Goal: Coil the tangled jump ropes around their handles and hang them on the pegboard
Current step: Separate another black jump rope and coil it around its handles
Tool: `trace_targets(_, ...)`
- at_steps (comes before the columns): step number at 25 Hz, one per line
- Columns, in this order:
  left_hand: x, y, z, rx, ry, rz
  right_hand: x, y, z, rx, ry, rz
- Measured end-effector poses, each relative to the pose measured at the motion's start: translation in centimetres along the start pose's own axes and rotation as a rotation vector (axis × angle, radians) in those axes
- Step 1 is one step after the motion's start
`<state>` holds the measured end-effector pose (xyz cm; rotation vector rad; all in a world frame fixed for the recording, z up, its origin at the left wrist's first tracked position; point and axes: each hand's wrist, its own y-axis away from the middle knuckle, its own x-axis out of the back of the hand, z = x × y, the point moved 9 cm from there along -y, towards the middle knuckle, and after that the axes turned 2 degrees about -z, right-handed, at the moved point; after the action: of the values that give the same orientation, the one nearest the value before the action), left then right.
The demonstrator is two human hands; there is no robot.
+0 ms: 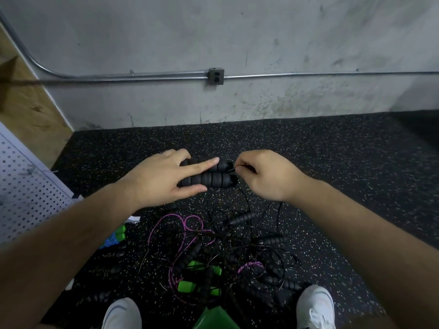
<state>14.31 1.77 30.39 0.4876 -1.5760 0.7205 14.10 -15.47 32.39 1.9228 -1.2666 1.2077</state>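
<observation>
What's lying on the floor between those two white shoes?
A green object, kind unclear, with the tangled jump ropes just beyond it; head view.

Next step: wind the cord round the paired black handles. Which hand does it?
Right. The left hand holds both black handles together; the right hand pinches the cord at their end, so it is likely free to wind.

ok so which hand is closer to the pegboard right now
Left. The left hand grips the two black handles on the side toward the pegboard. The right hand pinches the thin cord at the handles' other end, farther from it.
</observation>
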Motion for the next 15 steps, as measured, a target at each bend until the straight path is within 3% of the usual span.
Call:
trace_targets(7, -0.9, -0.7, 0.8, -0.039, -0.113, 0.001, 0.3, 0.0, -1.9, 0.134, 0.211, 0.159)
trace_targets(12, -1.7, -0.7, 0.2, 0.059, -0.116, -0.062, -0.3, 0.2, -3.3, 0.217, 0.238, 0.122)
trace_targets(15, -1.1, -0.4, 0.6, -0.005, -0.093, 0.002, 0.4, 0.3, -4.1, 0.271, 0.269, 0.095)
